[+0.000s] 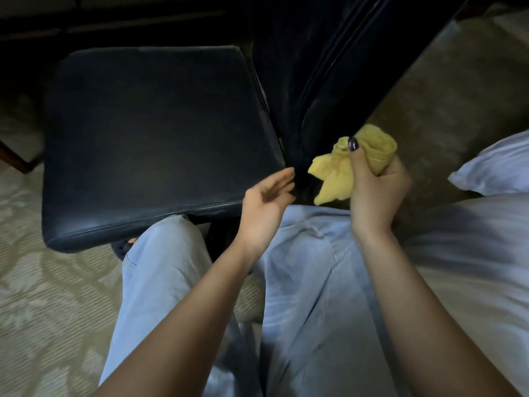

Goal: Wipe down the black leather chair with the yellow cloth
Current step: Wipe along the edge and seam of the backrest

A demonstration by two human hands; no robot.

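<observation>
Head view, looking down past pale blue trousers (160,282) to a patterned carpet (43,310). Black leather chair (157,133) with its seat at 10 o'clock from frame centre and its backrest (309,67) running up toward 1 o'clock; faint pale streaks on the backrest. Yellow cloth (337,173) off the leather, at 2 o'clock just right of centre, bunched in the right hand (375,196): fingers curled round the wad, thumb (355,156) pressed over its top, one loose tail hanging toward 7 o'clock. Left hand (263,210) empty, fingers (282,179) loosely spread, tips beside the near corner of the seat at the gap next to the backrest; contact with the leather not certain. White bedding (472,239) at 3 o'clock.

Step in hand, by appearance: gathering the cloth ahead of a pass along the lower backrest. To do it well:
- Tuck in the loose tail, or refold to a flat pad with a fresh face outward.
- Steady the frame with the empty hand.
- Press with flat fingers rather than knuckles.
- Work in long overlapping strokes down the backrest, then across the seat from 12 toward 6 o'clock.
- Run a folded edge through the seams and the gap, likely dust traps.
- Turn the cloth once soiled.
</observation>
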